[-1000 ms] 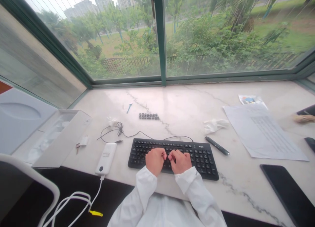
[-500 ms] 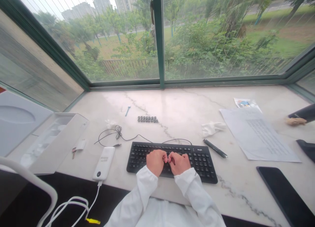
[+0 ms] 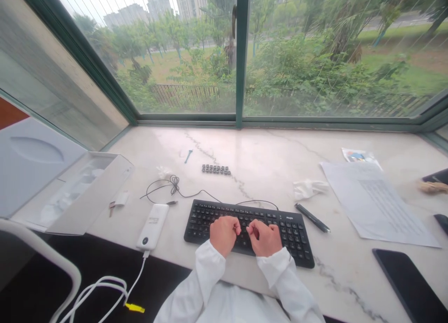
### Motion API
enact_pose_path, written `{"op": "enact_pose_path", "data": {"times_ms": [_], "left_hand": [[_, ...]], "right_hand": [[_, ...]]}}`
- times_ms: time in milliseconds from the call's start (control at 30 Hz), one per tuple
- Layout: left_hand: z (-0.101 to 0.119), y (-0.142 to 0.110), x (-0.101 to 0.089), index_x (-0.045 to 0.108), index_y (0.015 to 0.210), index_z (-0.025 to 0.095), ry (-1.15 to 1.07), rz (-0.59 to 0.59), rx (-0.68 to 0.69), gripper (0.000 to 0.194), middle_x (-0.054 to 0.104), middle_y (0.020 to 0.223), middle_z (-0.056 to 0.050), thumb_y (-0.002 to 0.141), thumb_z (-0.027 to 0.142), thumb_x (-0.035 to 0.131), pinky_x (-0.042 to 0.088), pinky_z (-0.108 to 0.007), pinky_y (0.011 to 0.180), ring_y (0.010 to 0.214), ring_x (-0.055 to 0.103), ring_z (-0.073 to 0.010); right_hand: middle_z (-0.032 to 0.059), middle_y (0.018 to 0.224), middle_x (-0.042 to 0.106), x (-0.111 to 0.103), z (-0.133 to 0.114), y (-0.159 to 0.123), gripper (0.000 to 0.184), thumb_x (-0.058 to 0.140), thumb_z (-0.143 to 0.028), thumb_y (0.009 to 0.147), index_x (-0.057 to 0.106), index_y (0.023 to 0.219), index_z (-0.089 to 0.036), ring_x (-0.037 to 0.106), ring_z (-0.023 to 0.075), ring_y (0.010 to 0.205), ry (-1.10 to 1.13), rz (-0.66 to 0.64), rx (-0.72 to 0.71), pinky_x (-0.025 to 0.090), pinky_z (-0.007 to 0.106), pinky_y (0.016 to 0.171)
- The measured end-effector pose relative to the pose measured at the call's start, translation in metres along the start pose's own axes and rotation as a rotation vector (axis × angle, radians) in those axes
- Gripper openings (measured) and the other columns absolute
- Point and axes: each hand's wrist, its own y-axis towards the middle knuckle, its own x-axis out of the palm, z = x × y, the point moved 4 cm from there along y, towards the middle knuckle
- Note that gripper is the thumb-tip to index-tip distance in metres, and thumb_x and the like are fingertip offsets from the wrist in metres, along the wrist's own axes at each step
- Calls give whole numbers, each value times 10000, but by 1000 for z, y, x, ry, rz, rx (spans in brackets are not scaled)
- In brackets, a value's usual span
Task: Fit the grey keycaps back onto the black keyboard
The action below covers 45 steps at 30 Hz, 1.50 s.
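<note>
A black keyboard [image 3: 294, 232] lies on the marble sill near its front edge. Both of my hands rest on its middle keys, wrists in white sleeves. My left hand [image 3: 224, 234] has its fingers curled down onto the keys. My right hand [image 3: 265, 237] is curled the same way, a small gap apart from the left. What the fingertips pinch, if anything, is hidden. The keyboard's thin black cable [image 3: 168, 188] loops away to the left behind it.
A row of loose black keycaps [image 3: 216, 169] lies behind the keyboard. A white power bank [image 3: 153, 226] sits left, an open white box [image 3: 75, 192] beyond it. Right are a black pen [image 3: 312, 218], a crumpled white glove [image 3: 308, 189], a printed sheet [image 3: 376, 202] and a dark tablet [image 3: 409, 281].
My hands have drawn slightly apart on the keyboard. The head camera has shifted a little, so the scene sits further right in the view.
</note>
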Motion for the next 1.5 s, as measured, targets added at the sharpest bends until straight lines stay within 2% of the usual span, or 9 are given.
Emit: {"op": "enact_pose_path", "data": {"times_ms": [200,300,433,633,767,967,1233,1400,1500], "left_hand": [[-2,-2,-6,649,700,254,-24,-16,-76,118,690,787,37,789,296,583,378,-213,689,809,624,-138],[-4,13,-21,639,798,277,-12,60,-78,128,676,769,35,803,387,574,371,-211,681,806,615,-139],[-11,59,-52,576,1003,316,54,225,-11,229,642,798,27,841,463,508,376,-231,702,786,597,-145],[-7,143,-86,565,1115,311,201,268,147,297,569,1069,-27,900,435,402,400,-266,785,929,562,-173],[-4,179,-88,580,1119,310,299,225,115,286,523,1127,-30,895,402,428,400,-275,816,953,562,-178],[1,201,-80,613,1069,269,332,193,109,241,515,1117,-52,864,336,505,409,-294,813,920,576,-185],[13,193,-93,604,1064,270,297,298,176,236,543,1135,-50,886,335,464,421,-281,765,886,591,-177],[19,136,-98,617,1044,276,114,452,392,219,630,1040,-18,890,334,473,425,-245,745,883,597,-157],[13,88,-89,623,1046,280,-23,447,486,231,636,1055,-2,902,339,451,430,-226,761,906,596,-138]], "right_hand": [[-70,529,540,0,-4,4,122,450,-148,712,544,657,-201,481,65,521,-14,34,-23,200,262,704],[-67,532,542,1,-6,4,128,445,-148,719,541,652,-200,480,64,519,-17,37,-23,200,259,700],[-64,552,548,-1,-6,2,140,436,-149,737,532,650,-201,460,68,515,-1,14,-16,203,258,703],[-59,565,549,-5,-5,-9,142,435,-138,741,529,653,-198,447,73,523,28,-18,10,203,264,707],[-63,574,547,-8,0,-17,144,439,-119,731,531,655,-200,447,70,528,29,-9,48,203,263,705],[-67,574,543,-11,7,-24,157,430,-103,723,525,648,-203,444,72,525,17,54,81,205,261,706],[-72,543,515,-12,10,-26,135,447,-101,712,517,646,-196,427,68,504,29,140,48,204,263,692],[-74,555,523,-7,6,-23,132,445,-108,719,516,651,-196,438,67,513,27,92,45,200,266,697],[-71,567,535,-3,0,-20,132,443,-115,725,520,656,-196,445,68,525,26,50,28,199,264,701]]}}
